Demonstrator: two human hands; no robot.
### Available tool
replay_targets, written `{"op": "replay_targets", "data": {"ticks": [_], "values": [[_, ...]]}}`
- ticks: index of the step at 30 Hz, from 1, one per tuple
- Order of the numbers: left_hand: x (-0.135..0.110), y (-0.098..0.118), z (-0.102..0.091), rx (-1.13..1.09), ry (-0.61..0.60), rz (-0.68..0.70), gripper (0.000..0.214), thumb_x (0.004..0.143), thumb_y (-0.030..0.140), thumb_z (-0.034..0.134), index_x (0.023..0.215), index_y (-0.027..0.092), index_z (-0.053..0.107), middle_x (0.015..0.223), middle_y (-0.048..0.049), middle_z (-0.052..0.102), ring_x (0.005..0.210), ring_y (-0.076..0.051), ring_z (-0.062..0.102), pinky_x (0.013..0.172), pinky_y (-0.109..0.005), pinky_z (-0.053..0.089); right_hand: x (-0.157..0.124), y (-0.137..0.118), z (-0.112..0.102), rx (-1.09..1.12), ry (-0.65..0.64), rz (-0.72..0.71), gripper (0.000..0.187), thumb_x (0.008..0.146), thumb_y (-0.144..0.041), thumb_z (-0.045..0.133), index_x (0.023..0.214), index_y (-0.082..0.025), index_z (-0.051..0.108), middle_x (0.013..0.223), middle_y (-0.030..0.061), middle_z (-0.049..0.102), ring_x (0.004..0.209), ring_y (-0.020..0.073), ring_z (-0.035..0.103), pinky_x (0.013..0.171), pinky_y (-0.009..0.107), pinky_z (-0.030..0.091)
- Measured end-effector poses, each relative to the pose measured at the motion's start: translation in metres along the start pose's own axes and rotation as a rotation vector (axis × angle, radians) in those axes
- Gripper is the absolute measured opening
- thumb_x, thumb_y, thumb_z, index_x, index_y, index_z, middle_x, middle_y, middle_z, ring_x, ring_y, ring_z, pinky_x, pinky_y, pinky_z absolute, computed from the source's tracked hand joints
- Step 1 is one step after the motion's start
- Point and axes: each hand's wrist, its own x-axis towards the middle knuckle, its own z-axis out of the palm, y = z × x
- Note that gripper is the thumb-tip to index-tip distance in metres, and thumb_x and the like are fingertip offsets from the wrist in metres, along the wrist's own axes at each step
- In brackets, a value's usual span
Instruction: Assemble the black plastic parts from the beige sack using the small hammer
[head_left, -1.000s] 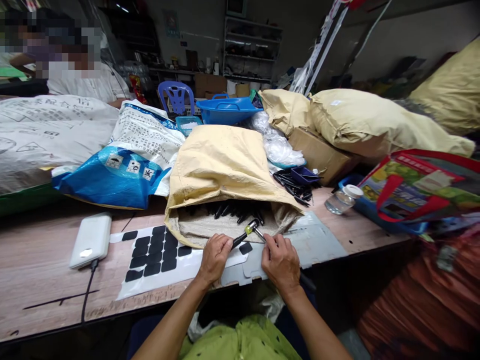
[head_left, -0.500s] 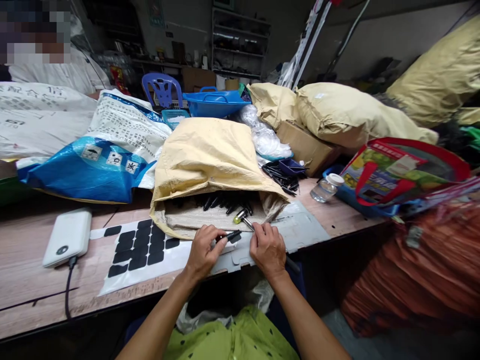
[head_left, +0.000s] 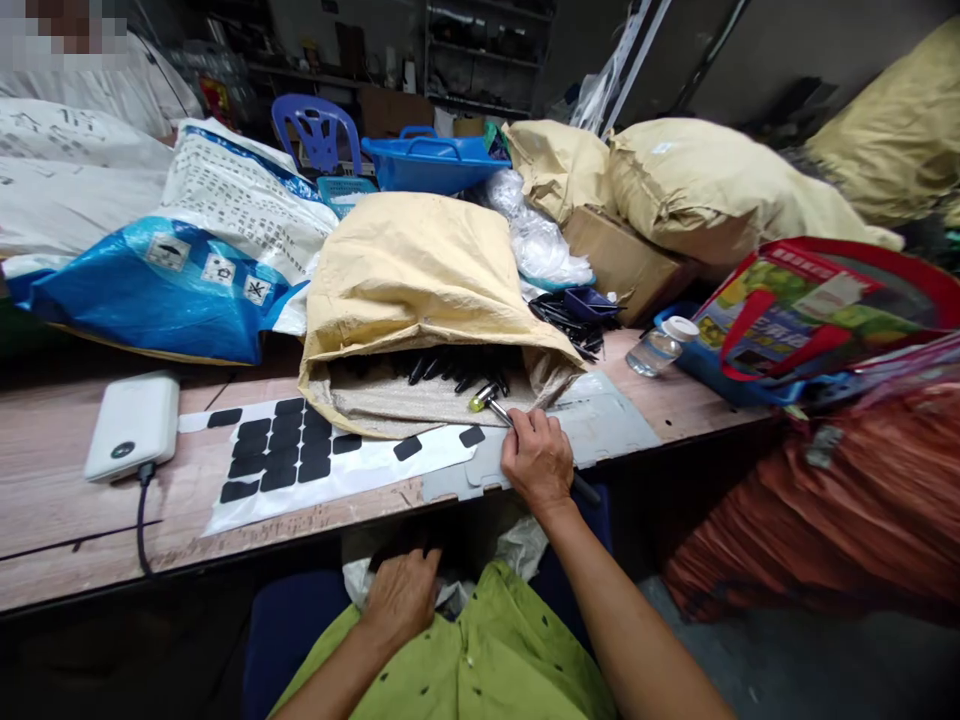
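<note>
My right hand rests at the table's front edge, fingers closed round the handle of a small hammer with a yellow-tipped head that points toward the open tan sack. Black stick-shaped parts lie in the sack's mouth. My left hand is down below the table edge by my green clothing, over a white plastic bag; its fingertips are hidden. A white sheet of black square pads lies left of the right hand.
A white power bank with a cable sits at the left. Blue-white sacks, tan sacks, a cardboard box, a blue basin, a water bottle and a red-trimmed bag crowd the table. Another person sits far left.
My left hand has left the table, where it held a black part, and dropped below the edge to my lap. The right hand keeps the hammer in place.
</note>
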Motion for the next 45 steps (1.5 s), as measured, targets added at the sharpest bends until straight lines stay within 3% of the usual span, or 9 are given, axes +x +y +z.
{"op": "replay_targets", "data": {"ticks": [5, 12, 22, 28, 32, 35, 38, 40, 45], "values": [[-0.002, -0.004, 0.004, 0.029, -0.136, 0.128, 0.035, 0.095, 0.020, 0.041, 0.107, 0.016, 0.074, 0.108, -0.0176, 0.073, 0.102, -0.033, 0.071, 0.086, -0.043, 0.054, -0.001, -0.001, 0.001, 0.009, -0.011, 0.002, 0.030, 0.092, -0.022, 0.055, 0.121, -0.021, 0.065, 0.100, 0.0095, 0.057, 0.097, 0.0272, 0.044, 0.078, 0.036, 0.032], [-0.008, 0.003, 0.006, 0.052, -0.247, 0.127, 0.039, 0.092, 0.016, 0.042, 0.113, 0.014, 0.074, 0.109, -0.0205, 0.077, 0.104, -0.035, 0.073, 0.087, -0.045, 0.054, 0.000, -0.002, 0.000, -0.004, -0.014, 0.008, 0.030, 0.092, -0.022, 0.055, 0.119, -0.020, 0.067, 0.100, 0.0094, 0.058, 0.097, 0.0269, 0.044, 0.078, 0.036, 0.032], [-0.014, 0.001, -0.002, 0.030, -0.245, 0.144, 0.036, 0.093, 0.027, 0.047, 0.109, 0.020, 0.079, 0.109, -0.0164, 0.079, 0.106, -0.033, 0.074, 0.085, -0.042, 0.056, -0.002, -0.001, 0.002, -0.007, 0.027, -0.005, 0.027, 0.092, -0.021, 0.056, 0.117, -0.022, 0.066, 0.098, 0.0082, 0.057, 0.095, 0.0259, 0.044, 0.076, 0.035, 0.031], [-0.019, 0.006, -0.004, 0.048, -0.285, 0.151, 0.033, 0.087, 0.020, 0.051, 0.102, 0.020, 0.080, 0.109, -0.0174, 0.078, 0.107, -0.037, 0.071, 0.083, -0.045, 0.054, -0.002, -0.001, 0.002, -0.015, 0.047, 0.001, 0.025, 0.092, -0.021, 0.056, 0.115, -0.023, 0.067, 0.098, 0.0069, 0.058, 0.094, 0.0250, 0.045, 0.075, 0.034, 0.030], [-0.039, 0.012, -0.060, -0.154, -0.203, 0.264, 0.028, 0.089, 0.029, 0.055, 0.101, 0.025, 0.080, 0.102, -0.0116, 0.079, 0.097, -0.032, 0.073, 0.079, -0.039, 0.053, -0.003, -0.002, 0.000, -0.014, 0.052, 0.001, 0.027, 0.091, -0.020, 0.058, 0.117, -0.023, 0.066, 0.098, 0.0067, 0.059, 0.094, 0.0249, 0.045, 0.076, 0.034, 0.031], [-0.036, 0.012, -0.128, -0.448, 0.081, 0.424, 0.027, 0.094, 0.040, 0.055, 0.109, 0.034, 0.076, 0.095, -0.0006, 0.079, 0.087, -0.022, 0.071, 0.078, -0.030, 0.051, -0.002, -0.002, 0.000, -0.017, 0.057, 0.002, 0.028, 0.091, -0.020, 0.058, 0.118, -0.023, 0.066, 0.098, 0.0065, 0.060, 0.095, 0.0248, 0.046, 0.077, 0.033, 0.031], [0.002, 0.002, -0.186, -0.443, 0.591, -0.060, 0.037, 0.093, 0.046, 0.057, 0.122, 0.027, 0.068, 0.089, -0.0041, 0.074, 0.086, -0.026, 0.068, 0.076, -0.034, 0.049, -0.002, -0.001, 0.000, -0.015, 0.066, -0.002, 0.028, 0.091, -0.020, 0.059, 0.118, -0.023, 0.066, 0.099, 0.0065, 0.060, 0.094, 0.0247, 0.047, 0.077, 0.033, 0.032], [0.039, -0.010, -0.209, -0.355, 0.786, -0.274, 0.037, 0.093, 0.043, 0.057, 0.121, 0.021, 0.065, 0.108, -0.0111, 0.071, 0.103, -0.030, 0.065, 0.083, -0.038, 0.049, -0.002, -0.001, 0.000, -0.010, 0.074, -0.003, 0.027, 0.090, -0.020, 0.059, 0.117, -0.022, 0.066, 0.098, 0.0064, 0.060, 0.094, 0.0245, 0.047, 0.076, 0.033, 0.032], [0.103, -0.039, -0.222, -0.230, 0.764, -0.434, 0.030, 0.091, 0.038, 0.060, 0.113, 0.018, 0.066, 0.120, -0.0163, 0.063, 0.115, -0.033, 0.061, 0.091, -0.041, 0.049, -0.002, -0.001, 0.000, -0.002, 0.079, 0.013, 0.024, 0.089, -0.020, 0.060, 0.112, -0.022, 0.068, 0.097, 0.0068, 0.060, 0.094, 0.0244, 0.047, 0.075, 0.033, 0.032]]}}
